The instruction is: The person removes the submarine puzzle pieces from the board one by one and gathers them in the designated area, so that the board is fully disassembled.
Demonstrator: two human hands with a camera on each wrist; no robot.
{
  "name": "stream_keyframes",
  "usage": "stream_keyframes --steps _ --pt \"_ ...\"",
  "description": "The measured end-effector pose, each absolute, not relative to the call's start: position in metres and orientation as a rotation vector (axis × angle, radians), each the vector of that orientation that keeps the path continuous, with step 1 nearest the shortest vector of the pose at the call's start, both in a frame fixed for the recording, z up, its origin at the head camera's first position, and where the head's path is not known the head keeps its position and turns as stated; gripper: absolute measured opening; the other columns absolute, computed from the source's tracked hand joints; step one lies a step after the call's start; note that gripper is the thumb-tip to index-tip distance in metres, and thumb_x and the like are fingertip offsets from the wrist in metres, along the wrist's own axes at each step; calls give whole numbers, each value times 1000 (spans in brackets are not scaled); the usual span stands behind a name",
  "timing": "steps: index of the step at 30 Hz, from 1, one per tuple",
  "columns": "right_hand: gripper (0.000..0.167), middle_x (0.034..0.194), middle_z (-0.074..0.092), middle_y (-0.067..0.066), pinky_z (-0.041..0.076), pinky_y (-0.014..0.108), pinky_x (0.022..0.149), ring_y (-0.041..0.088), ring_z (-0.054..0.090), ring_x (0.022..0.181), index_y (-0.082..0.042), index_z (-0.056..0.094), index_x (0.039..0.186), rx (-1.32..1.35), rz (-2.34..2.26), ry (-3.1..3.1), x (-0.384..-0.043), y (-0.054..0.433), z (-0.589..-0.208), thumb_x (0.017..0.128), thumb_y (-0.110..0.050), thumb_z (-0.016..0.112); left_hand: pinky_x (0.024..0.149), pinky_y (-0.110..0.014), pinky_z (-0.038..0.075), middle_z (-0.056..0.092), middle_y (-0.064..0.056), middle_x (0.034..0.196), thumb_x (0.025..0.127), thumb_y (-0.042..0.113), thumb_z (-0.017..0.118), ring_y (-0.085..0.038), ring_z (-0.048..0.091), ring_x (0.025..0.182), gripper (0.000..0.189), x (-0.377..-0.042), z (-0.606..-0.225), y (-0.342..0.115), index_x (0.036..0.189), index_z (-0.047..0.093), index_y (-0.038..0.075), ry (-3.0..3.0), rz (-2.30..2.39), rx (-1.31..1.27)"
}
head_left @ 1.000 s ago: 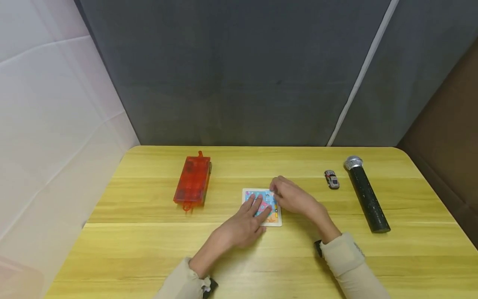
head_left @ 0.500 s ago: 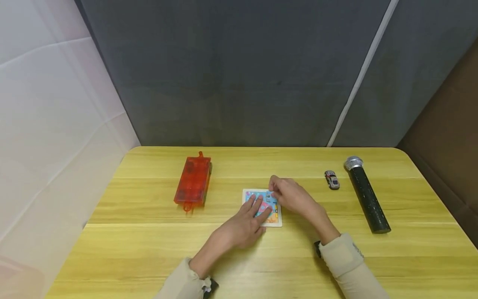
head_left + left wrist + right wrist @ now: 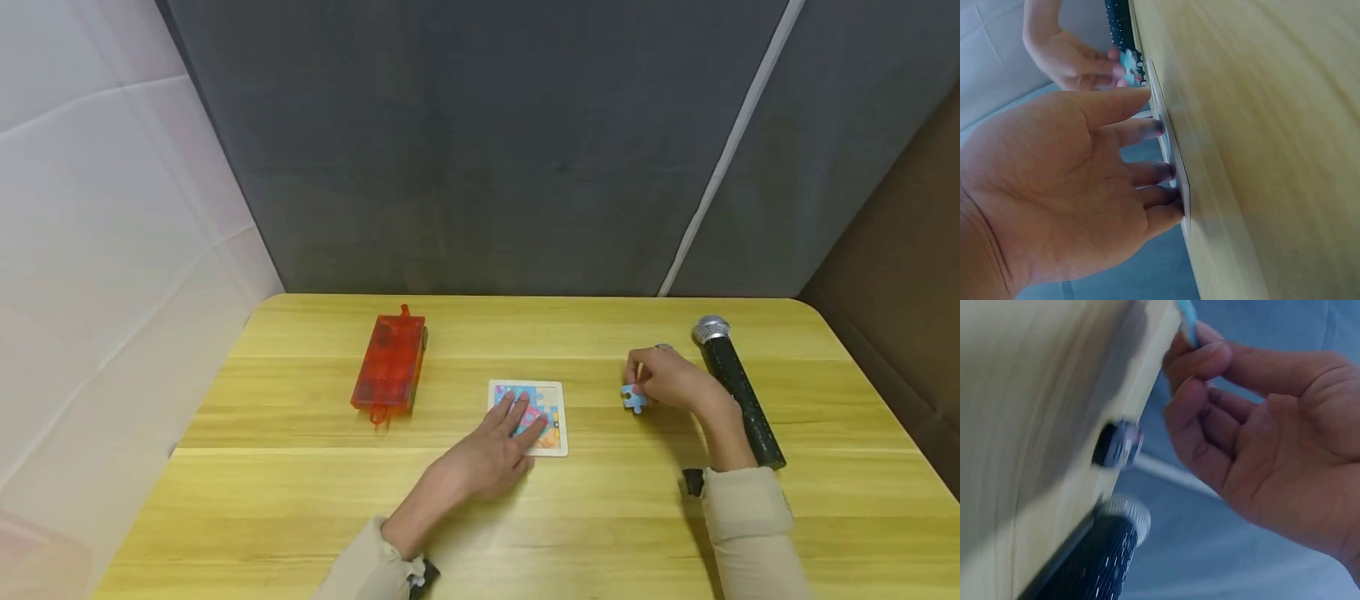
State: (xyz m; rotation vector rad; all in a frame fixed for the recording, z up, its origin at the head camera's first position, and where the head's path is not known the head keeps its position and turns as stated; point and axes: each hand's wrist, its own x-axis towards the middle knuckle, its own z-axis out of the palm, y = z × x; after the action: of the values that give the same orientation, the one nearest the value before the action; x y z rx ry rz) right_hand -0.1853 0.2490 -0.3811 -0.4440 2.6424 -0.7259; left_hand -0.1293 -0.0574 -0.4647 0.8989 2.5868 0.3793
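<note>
A small jigsaw puzzle (image 3: 563, 429) in a white frame lies on the table, with pink, blue and yellow pieces. Its upper right part shows a beige gap. My left hand (image 3: 489, 454) rests on it with fingers spread and straight, covering much of the picture; in the left wrist view the fingertips press on the thin board (image 3: 1180, 178). To the right, my right hand (image 3: 678, 385) pinches a light blue puzzle piece (image 3: 634, 400) between thumb and fingers, above the table. Only the piece's edge (image 3: 1189, 319) shows in the right wrist view.
A see-through red case (image 3: 390, 362) lies at the left of the table. On the right is a black microphone (image 3: 742, 404) with a silver head, partly behind my right wrist. The toy car (image 3: 1121, 445) is mostly hidden by my right hand in the head view.
My right hand has lifted a light blue piece out of the puzzle's upper right and carried it right, towards the toy car. The left hand has stayed in place.
</note>
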Motion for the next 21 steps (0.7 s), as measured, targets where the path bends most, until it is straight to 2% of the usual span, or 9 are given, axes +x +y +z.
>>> stream_keyframes --steps 8,12,15,18,21 --pt "10 72 60 6 44 32 64 20 53 66 -2 63 93 -270 -559 2693 -185 272 -381 100 5 59 140 -50 11 6 -19 184 119 28 48 -36 3 172 61 -114 -421 -54 176 29 16 2580 363 828" --pt "13 77 59 8 43 34 61 24 54 69 -6 61 87 -180 -496 2755 -191 273 -391 98 1 60 140 -50 9 7 -19 184 118 31 50 -38 3 172 63 -118 -433 -55 175 30 17 2591 384 844" --pt "9 84 60 12 44 37 62 27 56 73 -4 60 90 -109 -450 2770 -190 270 -391 99 0 59 140 -49 6 3 -17 184 118 33 50 -36 -1 172 64 -124 -450 -57 176 28 19 2590 414 856" --pt "5 89 62 16 47 38 63 28 59 74 0 62 96 -47 -435 2759 -187 264 -386 100 0 60 140 -49 4 0 -16 184 118 32 49 -34 -4 172 63 -125 -450 -56 176 27 19 2582 406 855" --pt "4 88 64 18 49 37 62 28 61 72 2 63 102 -13 -450 2734 -194 268 -393 101 -1 61 140 -50 2 -1 -16 184 118 34 49 -35 -6 171 64 -128 -456 -57 176 26 19 2581 406 865"
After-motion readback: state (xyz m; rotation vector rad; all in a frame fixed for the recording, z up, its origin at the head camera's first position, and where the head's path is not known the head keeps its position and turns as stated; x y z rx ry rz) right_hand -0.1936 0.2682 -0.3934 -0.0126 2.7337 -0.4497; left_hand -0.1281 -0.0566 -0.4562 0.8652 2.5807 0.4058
